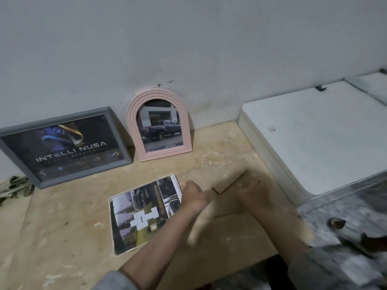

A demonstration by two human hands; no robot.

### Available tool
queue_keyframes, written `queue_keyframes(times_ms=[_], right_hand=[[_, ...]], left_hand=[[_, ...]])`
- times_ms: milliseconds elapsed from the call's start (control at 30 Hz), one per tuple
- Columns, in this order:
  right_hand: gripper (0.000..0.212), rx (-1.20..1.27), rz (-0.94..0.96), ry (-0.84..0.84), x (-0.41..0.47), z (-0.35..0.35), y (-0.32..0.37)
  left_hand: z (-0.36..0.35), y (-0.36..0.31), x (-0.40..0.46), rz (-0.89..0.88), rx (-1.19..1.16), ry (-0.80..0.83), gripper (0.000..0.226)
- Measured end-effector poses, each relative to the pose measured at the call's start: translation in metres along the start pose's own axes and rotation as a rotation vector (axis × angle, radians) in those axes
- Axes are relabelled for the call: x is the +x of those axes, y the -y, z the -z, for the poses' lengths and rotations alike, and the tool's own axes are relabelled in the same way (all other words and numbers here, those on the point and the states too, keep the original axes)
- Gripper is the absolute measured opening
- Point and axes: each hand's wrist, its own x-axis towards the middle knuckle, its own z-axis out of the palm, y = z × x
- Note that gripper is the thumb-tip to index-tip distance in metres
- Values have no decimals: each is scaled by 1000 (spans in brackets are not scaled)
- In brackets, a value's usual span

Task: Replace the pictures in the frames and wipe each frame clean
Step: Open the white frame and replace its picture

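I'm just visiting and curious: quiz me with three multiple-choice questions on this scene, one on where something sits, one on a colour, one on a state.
1. Where is the loose printed sheet?
A. Flat on the wooden table, in front of the two frames
B. Inside the grey frame
C. On the white box

2. What colour is the arched frame?
A. Green
B. Pink
C. Black

3. How does the grey frame stand?
A. Face down on the table
B. Hung high on the wall
C. Leaning back against the wall

Answers:
1 A: the sheet lies flat on the table, nearer the camera than both frames.
2 B: its ribbed border is pale pink.
3 C: its bottom edge rests on the table and its top tilts to the wall.
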Motion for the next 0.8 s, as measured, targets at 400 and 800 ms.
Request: queue_keyframes(times_ms=[400, 800], right_hand=[[58, 290, -164, 89, 1, 31, 17], [49, 278, 297, 289, -92, -29, 95]], left_hand=[[22, 1, -2, 99, -227, -51, 24], [111, 113, -51, 96, -255, -518, 28]])
